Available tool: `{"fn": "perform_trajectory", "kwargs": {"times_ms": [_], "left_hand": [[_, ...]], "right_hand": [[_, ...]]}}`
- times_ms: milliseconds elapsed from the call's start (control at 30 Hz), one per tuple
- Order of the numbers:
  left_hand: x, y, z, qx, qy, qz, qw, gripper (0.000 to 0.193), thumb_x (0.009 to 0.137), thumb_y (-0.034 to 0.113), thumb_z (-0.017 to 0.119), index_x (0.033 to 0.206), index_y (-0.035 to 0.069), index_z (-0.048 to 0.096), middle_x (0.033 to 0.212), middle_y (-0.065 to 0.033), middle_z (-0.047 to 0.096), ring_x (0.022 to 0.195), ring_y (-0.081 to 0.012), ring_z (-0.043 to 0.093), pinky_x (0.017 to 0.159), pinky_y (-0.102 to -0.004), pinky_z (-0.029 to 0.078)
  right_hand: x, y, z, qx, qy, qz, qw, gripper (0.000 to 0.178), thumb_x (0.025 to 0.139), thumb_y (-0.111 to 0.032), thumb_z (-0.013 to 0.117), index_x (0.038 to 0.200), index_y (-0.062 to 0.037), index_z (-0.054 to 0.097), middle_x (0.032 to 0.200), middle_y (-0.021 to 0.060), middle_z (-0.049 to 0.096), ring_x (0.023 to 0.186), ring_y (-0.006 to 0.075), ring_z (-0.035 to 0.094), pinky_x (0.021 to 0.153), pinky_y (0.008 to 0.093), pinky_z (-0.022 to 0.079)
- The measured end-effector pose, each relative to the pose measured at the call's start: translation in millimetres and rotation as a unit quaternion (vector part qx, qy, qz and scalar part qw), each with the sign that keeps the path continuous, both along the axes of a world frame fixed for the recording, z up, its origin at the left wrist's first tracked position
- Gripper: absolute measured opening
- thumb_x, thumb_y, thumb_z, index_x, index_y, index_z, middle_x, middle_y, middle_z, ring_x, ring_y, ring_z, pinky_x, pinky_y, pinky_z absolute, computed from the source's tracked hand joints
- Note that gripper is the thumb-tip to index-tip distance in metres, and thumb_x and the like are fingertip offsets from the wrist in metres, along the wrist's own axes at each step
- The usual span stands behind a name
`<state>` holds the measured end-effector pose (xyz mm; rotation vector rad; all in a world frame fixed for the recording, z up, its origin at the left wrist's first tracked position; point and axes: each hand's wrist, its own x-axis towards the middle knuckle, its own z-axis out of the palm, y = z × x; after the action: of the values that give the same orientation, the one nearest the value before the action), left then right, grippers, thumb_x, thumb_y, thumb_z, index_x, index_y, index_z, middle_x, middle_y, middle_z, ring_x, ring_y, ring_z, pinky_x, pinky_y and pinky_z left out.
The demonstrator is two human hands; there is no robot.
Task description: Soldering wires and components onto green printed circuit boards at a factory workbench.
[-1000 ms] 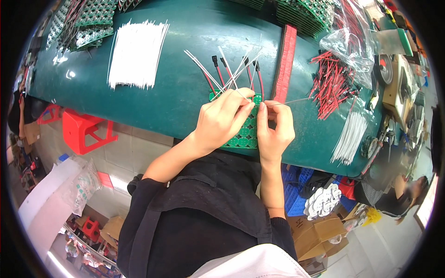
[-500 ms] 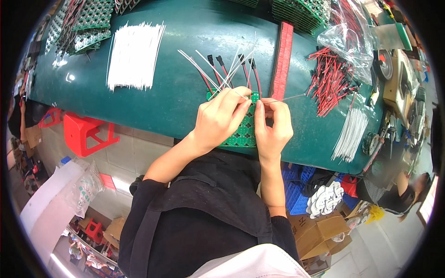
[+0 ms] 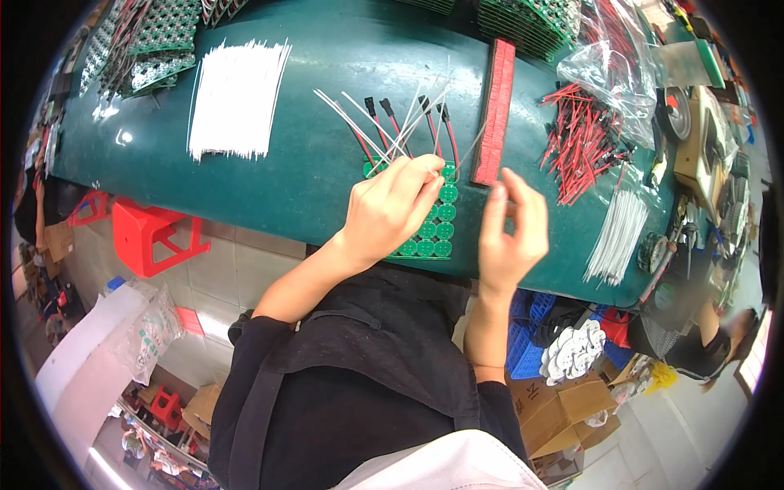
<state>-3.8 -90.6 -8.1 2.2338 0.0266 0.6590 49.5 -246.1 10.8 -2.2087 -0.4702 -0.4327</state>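
A green circuit board lies on the table in front of me, with rows of round pads. Red-and-black wires with black plugs stick out past its far edge, among loose thin white strands that fan outward. My left hand is closed over the board's upper left part; thumb and forefinger pinch a thin white strand, of which only a small bit shows at the fingertips. My right hand is off the board to the right, thumb and fingers apart, holding nothing. A thin strand rises from the board's upper right corner.
A red block-like strip lies beyond my right hand. Farther right are a pile of red-and-black wires and a white wire bundle. A larger white bundle lies left. Stacked boards stand at the back.
My right hand has let go of the thin strand at the board and moved right, its fingers spreading. The strand now points up and to the right. My left hand stays in place.
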Motion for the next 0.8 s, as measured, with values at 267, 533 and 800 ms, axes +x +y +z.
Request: {"fn": "perform_trajectory", "kwargs": {"times_ms": [267,533,800], "left_hand": [[5,-5,2,0.025,0.008,0.014,1.000,0.054,0.080,0.000,0.075,0.128,0.001,0.050,0.073,-0.0034,0.066,0.062,-0.0144,0.068,0.055,-0.0254,0.054],[-11,-8,19,0.018,0.031,-0.187,0.982,0.028,0.072,0.009,0.077,0.098,0.006,0.068,0.089,-0.0061,0.064,0.078,-0.0239,0.065,0.066,-0.0342,0.053],[-16,6,12,0.092,0.034,-0.259,0.961,0.016,0.076,0.015,0.073,0.084,0.008,0.061,0.103,-0.0049,0.060,0.101,-0.0253,0.059,0.085,-0.0386,0.049]], "right_hand": [[58,-49,10,-0.156,0.061,-0.133,0.977,0.017,0.092,-0.022,0.067,0.093,-0.0048,0.064,0.081,0.0073,0.061,0.067,0.0220,0.060,0.062,0.0363,0.049],[70,-52,0,-0.289,0.092,-0.156,0.940,0.022,0.087,-0.027,0.069,0.085,-0.0067,0.060,0.080,0.0093,0.060,0.072,0.0297,0.062,0.066,0.0430,0.050],[31,-80,6,0.019,0.304,-0.154,0.940,0.015,0.092,-0.013,0.062,0.082,-0.0023,0.057,0.076,0.0064,0.065,0.062,0.0146,0.063,0.057,0.0294,0.049]]}}
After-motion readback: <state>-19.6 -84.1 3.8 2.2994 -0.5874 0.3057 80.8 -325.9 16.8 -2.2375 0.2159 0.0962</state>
